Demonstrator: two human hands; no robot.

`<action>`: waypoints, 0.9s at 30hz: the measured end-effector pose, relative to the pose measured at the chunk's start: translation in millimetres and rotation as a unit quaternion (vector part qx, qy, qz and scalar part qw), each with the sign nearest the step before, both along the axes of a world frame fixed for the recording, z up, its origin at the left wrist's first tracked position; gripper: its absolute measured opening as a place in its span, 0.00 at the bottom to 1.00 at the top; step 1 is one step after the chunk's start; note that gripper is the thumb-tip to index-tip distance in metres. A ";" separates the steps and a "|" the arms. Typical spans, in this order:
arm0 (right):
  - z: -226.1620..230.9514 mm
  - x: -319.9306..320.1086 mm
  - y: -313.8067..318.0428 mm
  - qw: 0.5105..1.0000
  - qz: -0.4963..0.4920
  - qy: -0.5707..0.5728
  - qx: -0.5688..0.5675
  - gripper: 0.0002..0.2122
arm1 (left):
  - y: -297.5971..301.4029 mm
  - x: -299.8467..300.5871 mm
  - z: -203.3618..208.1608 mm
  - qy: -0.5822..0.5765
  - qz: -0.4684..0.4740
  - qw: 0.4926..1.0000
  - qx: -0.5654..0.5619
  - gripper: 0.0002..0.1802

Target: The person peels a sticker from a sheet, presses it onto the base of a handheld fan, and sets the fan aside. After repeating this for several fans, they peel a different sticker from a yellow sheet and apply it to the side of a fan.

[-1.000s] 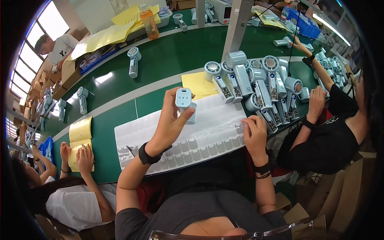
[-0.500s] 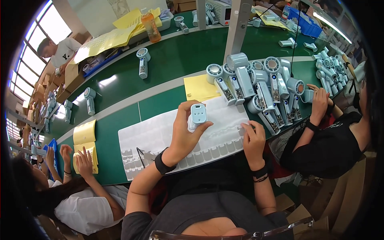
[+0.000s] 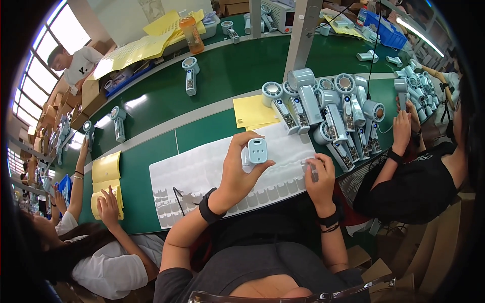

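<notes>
Fan (image 3: 258, 151), pale blue, is in the left hand (image 3: 242, 169), up over the white sheet (image 3: 202, 166). The thumb and fingers wrap round its handle, and the flat end, with a slot and small dots, points up. The right hand (image 3: 321, 177) is at the right end of the sheet. Its fingers are bent and close together by a grey sticker (image 3: 314, 175), but I cannot tell if they grip it. More grey stickers (image 3: 265, 195) sit in a row along the near edge. The sheet lies on the green surface (image 3: 202, 130). A big pile of fans (image 3: 333, 113) is just past the right hand, with yellow paper (image 3: 247, 110) beside it. On the left, a person in white (image 3: 108, 267) has one hand on a yellow book (image 3: 106, 166). On the right, a person in black (image 3: 404, 189) has hands near the pile. An orange bottle (image 3: 192, 35) stands far back.
</notes>
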State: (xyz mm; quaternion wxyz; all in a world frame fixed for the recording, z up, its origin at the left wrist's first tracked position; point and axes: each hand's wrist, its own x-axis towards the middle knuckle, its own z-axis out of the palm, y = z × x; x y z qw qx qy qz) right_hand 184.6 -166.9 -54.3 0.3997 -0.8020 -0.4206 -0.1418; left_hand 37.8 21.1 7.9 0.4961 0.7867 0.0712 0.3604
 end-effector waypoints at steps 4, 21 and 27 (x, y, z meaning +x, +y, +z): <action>12.0 1.9 -3.4 1.000 0.021 -0.001 -0.012 0.06 | -2.8 -0.6 -0.3 -0.001 0.011 1.000 0.011 0.32; 121.6 -21.6 14.6 0.773 0.317 0.529 0.151 0.10 | -23.8 -1.7 -6.0 -0.025 0.012 0.988 0.154 0.35; 122.3 -24.2 13.5 0.762 0.283 0.568 0.132 0.12 | -23.1 -4.5 -3.8 -0.026 -0.013 0.987 0.160 0.37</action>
